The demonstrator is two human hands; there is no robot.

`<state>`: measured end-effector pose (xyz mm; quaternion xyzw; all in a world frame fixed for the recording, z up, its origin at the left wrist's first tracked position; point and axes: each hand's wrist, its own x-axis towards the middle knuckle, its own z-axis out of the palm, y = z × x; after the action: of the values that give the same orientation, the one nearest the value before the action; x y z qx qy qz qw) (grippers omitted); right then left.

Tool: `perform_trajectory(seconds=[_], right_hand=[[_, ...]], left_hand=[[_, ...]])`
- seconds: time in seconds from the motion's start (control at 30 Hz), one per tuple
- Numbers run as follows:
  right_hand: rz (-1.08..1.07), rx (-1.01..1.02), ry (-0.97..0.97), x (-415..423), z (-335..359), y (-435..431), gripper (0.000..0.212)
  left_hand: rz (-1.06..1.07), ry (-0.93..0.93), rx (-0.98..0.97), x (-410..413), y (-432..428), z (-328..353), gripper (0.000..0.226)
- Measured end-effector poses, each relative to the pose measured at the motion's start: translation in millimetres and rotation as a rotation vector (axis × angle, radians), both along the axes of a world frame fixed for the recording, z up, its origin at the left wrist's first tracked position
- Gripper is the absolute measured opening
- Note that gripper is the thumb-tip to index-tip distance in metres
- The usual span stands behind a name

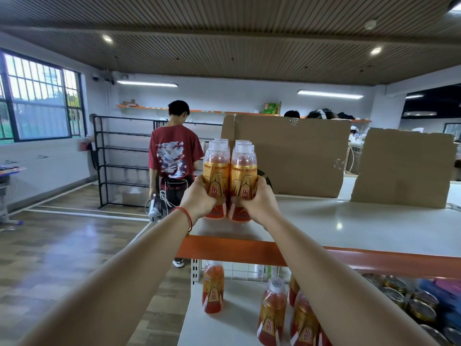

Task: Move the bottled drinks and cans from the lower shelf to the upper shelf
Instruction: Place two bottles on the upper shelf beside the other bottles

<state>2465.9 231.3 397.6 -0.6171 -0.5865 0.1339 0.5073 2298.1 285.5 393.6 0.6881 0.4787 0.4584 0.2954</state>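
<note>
Left hand (199, 196) grips the left 东鹏 bottle (216, 174), right hand (259, 199) the right bottle (244, 174), on upper shelf (349, 221).

Bottles (243, 176): made of clear plastic, wrapped in glossy orange-gold labels. Upper shelf (349, 226): smooth white board, lamp glare reflected. Beam (249, 250): metal, painted orange. Cardboard sheets (299, 156): matt brown, edges roughly torn. Cans (421, 308): topped in shiny metal.

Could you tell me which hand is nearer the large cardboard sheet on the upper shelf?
Right. The right hand grips a bottle by the cardboard sheet; the left hand is further left.
</note>
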Motion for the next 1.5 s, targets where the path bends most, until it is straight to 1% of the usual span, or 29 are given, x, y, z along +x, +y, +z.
perform_trajectory(seconds=[0.3,0.63,0.83,0.9,0.97,1.03,1.07,1.13,1.2,1.23,1.3,1.33,1.4,1.5], right_hand=[[-0.024,0.008,0.022,-2,0,-1,0.075],[-0.032,0.020,0.056,-5,-2,-4,0.080],[-0.045,0.008,0.064,-5,-1,-5,0.079],[-0.044,-0.009,0.058,-6,0,-7,0.081],[-0.037,-0.023,0.048,-7,0,-11,0.089],[-0.047,-0.030,0.047,-6,-1,-16,0.094],[-0.059,-0.028,0.048,-6,-1,-21,0.091],[-0.082,-0.022,0.046,-6,0,-33,0.080],[-0.102,0.010,0.023,-7,0,-46,0.070],[-0.115,0.029,0.001,-8,-2,-53,0.067],[-0.135,0.046,-0.050,-13,-7,-70,0.065],[-0.140,0.049,-0.074,-14,-10,-78,0.064],[-0.154,0.074,-0.115,-13,-16,-96,0.063],[-0.171,0.160,-0.120,-5,-30,-127,0.055]], left_hand=[[0.016,0.023,0.007,1,-3,2,0.065],[0.021,0.044,0.005,1,-7,2,0.065],[0.034,0.062,0.001,0,-11,4,0.066],[0.004,0.039,-0.031,-1,-13,4,0.070],[-0.019,0.016,-0.060,-4,-13,1,0.075],[-0.006,0.007,-0.069,-8,-22,1,0.068],[0.008,0.006,-0.054,-9,-30,1,0.059],[0.047,-0.007,0.004,-12,-46,2,0.046],[0.069,-0.037,0.100,-13,-64,0,0.048],[0.081,-0.053,0.154,-12,-73,-3,0.056],[0.066,-0.111,0.231,-7,-91,-12,0.065],[0.026,-0.157,0.247,-3,-101,-18,0.067],[-0.065,-0.219,0.280,7,-123,-31,0.067],[-0.167,-0.214,0.352,26,-155,-59,0.056]])
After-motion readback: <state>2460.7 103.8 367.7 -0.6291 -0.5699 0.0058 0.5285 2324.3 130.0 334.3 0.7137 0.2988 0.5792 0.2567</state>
